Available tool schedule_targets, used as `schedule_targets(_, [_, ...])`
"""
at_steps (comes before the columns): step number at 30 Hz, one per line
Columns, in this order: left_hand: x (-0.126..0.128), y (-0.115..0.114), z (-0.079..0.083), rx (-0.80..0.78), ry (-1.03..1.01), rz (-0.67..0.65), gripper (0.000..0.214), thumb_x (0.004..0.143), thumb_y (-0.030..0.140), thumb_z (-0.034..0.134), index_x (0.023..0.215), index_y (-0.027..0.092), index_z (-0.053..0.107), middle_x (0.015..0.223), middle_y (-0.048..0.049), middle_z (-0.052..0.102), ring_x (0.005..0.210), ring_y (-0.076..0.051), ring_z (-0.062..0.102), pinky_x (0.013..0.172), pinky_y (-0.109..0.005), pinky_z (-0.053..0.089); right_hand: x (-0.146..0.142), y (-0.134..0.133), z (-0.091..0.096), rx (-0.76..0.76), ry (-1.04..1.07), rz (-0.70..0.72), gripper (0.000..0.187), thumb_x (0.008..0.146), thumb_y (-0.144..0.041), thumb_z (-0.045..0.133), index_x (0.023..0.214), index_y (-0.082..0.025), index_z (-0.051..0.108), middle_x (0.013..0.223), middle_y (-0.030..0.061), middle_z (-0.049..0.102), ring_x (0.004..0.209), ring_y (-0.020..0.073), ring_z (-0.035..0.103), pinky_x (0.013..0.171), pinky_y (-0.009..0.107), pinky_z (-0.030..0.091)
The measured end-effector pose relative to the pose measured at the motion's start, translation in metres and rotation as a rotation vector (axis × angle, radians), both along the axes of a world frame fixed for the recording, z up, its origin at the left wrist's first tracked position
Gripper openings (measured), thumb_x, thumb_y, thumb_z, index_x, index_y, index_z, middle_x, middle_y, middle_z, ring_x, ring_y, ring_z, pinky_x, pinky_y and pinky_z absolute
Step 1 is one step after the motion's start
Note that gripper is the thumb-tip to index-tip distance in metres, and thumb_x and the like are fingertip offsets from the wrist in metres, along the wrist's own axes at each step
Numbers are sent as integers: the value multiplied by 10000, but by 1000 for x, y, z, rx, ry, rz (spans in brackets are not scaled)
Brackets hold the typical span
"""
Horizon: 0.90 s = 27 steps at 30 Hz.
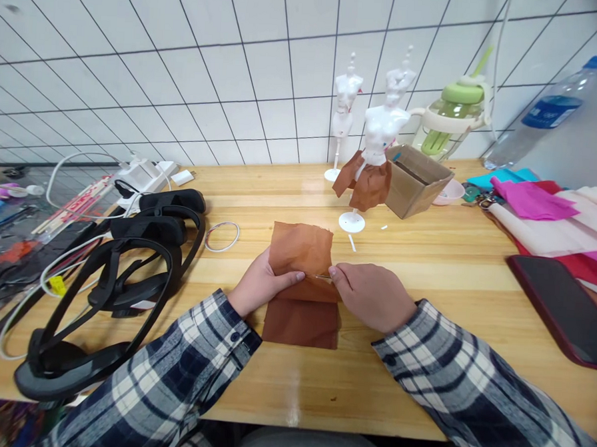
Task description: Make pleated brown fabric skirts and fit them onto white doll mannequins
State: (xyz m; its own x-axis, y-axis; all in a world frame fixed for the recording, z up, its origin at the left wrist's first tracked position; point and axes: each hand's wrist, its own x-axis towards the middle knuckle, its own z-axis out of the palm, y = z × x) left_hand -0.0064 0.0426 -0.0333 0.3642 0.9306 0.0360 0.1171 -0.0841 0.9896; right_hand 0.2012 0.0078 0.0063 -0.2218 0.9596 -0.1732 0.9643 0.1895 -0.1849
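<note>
My left hand (268, 282) pinches a piece of brown cloth (301, 245), its thumb lying over the lower fold and the other fingers hidden behind. At the cloth's right edge, my right hand (370, 290) is closed with thumb and forefinger together on a thin, shiny needle (322, 276) that points left into the fabric. Its tip is too small to make out. Below both hands, a darker brown part of cloth (300, 324) lies flat on the table. Behind stands a white mini dress form (383, 128) with brown cloth (373, 184) around its lower part.
A second dress form (345, 106), a cardboard box (413, 183), a green-lidded cup (451, 115) and a water bottle (549, 113) stand at the back. Black headsets (119, 287) and a cable loop (222, 237) lie left. A phone (564, 307) and coloured fabrics (534, 199) are right.
</note>
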Motion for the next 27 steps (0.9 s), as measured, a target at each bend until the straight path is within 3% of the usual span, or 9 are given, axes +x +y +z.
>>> schedule_targets(11, [1, 1, -1, -16, 51, 8, 628, 734, 314, 766, 1281, 134, 516, 1303, -124, 620, 1199, -292, 581, 1058, -444, 435, 2, 1, -2, 79, -8, -42, 467, 991, -403, 244, 786, -228, 626, 817, 32, 712, 723, 178, 622, 562, 297, 244])
schedule_targets(18, [-1, 1, -2, -48, 28, -46, 651, 737, 308, 761, 1311, 154, 494, 1336, -124, 598, 1220, -300, 567, 1041, -452, 450, 0, 1, -4, 49, 31, 0, 435, 993, -404, 269, 788, -230, 612, 821, 22, 715, 740, 182, 633, 562, 287, 253])
schedule_targets(25, [-2, 2, -6, -58, 42, -36, 673, 725, 330, 774, 1309, 151, 490, 1321, -136, 607, 1216, -308, 570, 1024, -460, 457, -1, 1, -8, 21, 145, -63, 313, 990, -441, 311, 1018, -258, 563, 787, 1, 709, 694, 174, 639, 554, 276, 265])
schedule_targets(27, [-2, 3, -5, -64, 40, -14, 716, 714, 331, 784, 1329, 146, 469, 1320, -145, 606, 1222, -313, 565, 1023, -462, 456, -2, 1, -9, 25, 176, -66, 320, 991, -447, 309, 1006, -255, 565, 803, 2, 709, 710, 170, 636, 564, 275, 272])
